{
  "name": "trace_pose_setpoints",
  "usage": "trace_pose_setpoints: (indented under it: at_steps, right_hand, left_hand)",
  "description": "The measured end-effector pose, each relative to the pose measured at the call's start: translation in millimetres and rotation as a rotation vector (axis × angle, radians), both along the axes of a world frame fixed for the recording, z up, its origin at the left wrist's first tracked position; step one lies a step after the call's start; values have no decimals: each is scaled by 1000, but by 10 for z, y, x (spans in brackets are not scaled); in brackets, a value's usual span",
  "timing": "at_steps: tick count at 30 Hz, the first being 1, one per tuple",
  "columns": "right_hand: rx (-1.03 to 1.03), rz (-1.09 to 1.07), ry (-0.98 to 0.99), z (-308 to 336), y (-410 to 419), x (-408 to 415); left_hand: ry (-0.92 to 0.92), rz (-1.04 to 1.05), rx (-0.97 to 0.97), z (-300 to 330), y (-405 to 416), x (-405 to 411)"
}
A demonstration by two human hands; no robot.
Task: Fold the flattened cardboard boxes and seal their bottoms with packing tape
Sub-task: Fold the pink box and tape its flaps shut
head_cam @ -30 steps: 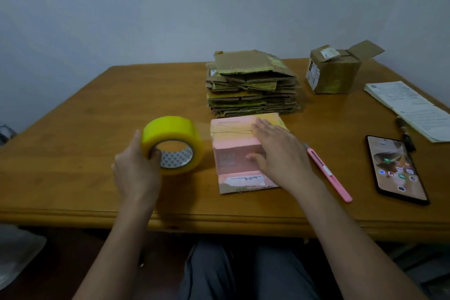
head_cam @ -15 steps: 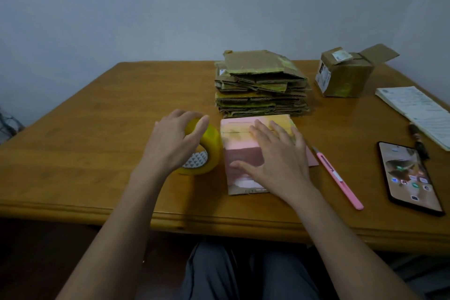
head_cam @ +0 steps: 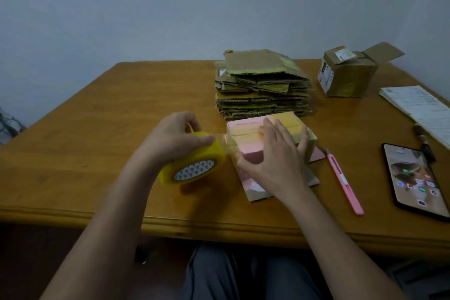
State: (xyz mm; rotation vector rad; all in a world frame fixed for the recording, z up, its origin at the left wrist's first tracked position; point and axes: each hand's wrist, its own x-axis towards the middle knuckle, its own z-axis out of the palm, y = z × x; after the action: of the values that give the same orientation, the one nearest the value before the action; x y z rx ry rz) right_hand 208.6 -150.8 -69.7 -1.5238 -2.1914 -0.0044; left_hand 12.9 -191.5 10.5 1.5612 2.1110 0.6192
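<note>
Gripping a tape roll (head_cam: 192, 163) in left hand (head_cam: 174, 139), right hand (head_cam: 272, 156) flat on pink box (head_cam: 246, 136), wooden table (head_cam: 121, 114), pale wall (head_cam: 170, 7)

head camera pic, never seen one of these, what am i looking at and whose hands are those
The view comes from a camera worn on a person's head, looking down at their own two bare hands; there is no robot. The left hand grips a yellow tape roll, with a strip of tape reaching to the pink box. The right hand presses on that box. All of it sits on a wooden table. Behind is a stack of flattened cardboard and a folded brown box. To the right lie a pink utility knife, a phone and some papers.
</note>
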Motion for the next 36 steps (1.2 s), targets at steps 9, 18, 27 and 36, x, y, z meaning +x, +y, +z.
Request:
trace_pose_setpoints:
  at_steps: [9, 18, 27, 36]
  right_hand:
    - [-15, 111, 99, -90, 85, 71]
    - [2, 142, 157, -124, 161, 106]
    - [-72, 158, 145, -31, 154, 116]
    - [-150, -18, 132, 53, 41, -92]
  left_hand:
    - [-103, -66, -318, 58, 91, 31]
    - [-102, -170, -365, 38, 15, -52]
    - [-54, -92, -311, 59, 9, 44]
    - [27, -136, -315, 24, 154, 86]
